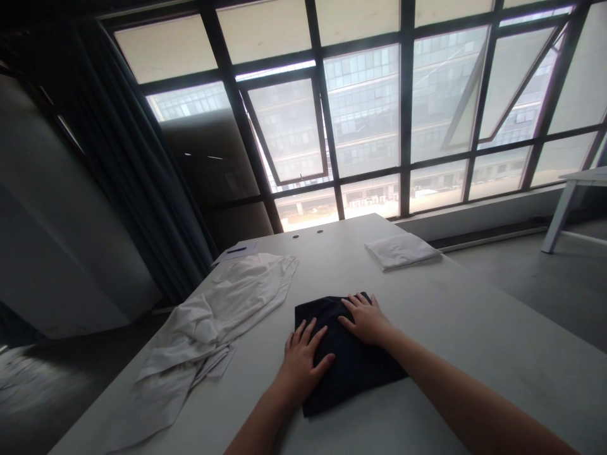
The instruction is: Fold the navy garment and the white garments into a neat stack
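Two sets of fingers (309, 330) were held spread and flat, palms down, with nothing gripped. By the left hand (303, 363), the left part of a folded dark cloth (358, 373) was covered; by the right hand (364, 319), placed slightly farther out, its far right part was covered. The dark cloth was laid on the near half of a white table (455, 354). To its left, a crumpled white garment (237, 297) was stretched along the table's left side, separated from it by a strip of tabletop. Beyond the right hand, a folded white cloth (403, 251) was set at the right edge. The widest stretch of tabletop was shown right of the dark cloth, bounded by the slanting right edge; another was shown ahead, up to two round fittings (319, 231) near the far end. At the far left, a pen (236, 249) was rested on paper (250, 246). The room was enclosed ahead by dark-framed windows (363, 107), two panes tilted open, and on the left by a dark curtain (114, 158). On the right, grey floor (512, 265) was shown, with white furniture (559, 212) placed apart.
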Motion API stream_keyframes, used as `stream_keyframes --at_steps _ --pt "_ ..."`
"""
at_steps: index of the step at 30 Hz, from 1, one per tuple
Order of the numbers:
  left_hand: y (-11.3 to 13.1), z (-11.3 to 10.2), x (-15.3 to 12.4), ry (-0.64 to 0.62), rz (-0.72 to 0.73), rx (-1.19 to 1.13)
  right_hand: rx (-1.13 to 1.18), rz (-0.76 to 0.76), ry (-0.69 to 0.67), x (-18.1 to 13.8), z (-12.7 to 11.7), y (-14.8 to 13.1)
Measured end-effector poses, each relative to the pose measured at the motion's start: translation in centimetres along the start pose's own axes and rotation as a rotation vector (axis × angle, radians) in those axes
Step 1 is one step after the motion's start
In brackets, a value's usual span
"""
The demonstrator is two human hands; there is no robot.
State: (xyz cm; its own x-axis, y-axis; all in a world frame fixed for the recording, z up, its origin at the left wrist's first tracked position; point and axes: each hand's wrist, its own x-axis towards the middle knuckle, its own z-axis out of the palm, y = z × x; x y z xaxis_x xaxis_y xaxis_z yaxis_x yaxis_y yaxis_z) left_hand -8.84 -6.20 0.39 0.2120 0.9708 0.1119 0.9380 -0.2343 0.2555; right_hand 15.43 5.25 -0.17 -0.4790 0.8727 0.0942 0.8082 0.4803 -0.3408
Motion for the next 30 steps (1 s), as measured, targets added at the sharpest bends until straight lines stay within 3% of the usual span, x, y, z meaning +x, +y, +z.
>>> stream_keyframes --at_steps 10,30 --pt "0.54 -0.59 0.02 -0.034 -0.016 -0.007 0.0 0.002 -0.012 -0.12 -0.26 -0.21" --pt "0.06 0.31 0.47 -0.022 0.005 -0.016 -0.021 0.014 -0.039 0.58 0.43 0.29"
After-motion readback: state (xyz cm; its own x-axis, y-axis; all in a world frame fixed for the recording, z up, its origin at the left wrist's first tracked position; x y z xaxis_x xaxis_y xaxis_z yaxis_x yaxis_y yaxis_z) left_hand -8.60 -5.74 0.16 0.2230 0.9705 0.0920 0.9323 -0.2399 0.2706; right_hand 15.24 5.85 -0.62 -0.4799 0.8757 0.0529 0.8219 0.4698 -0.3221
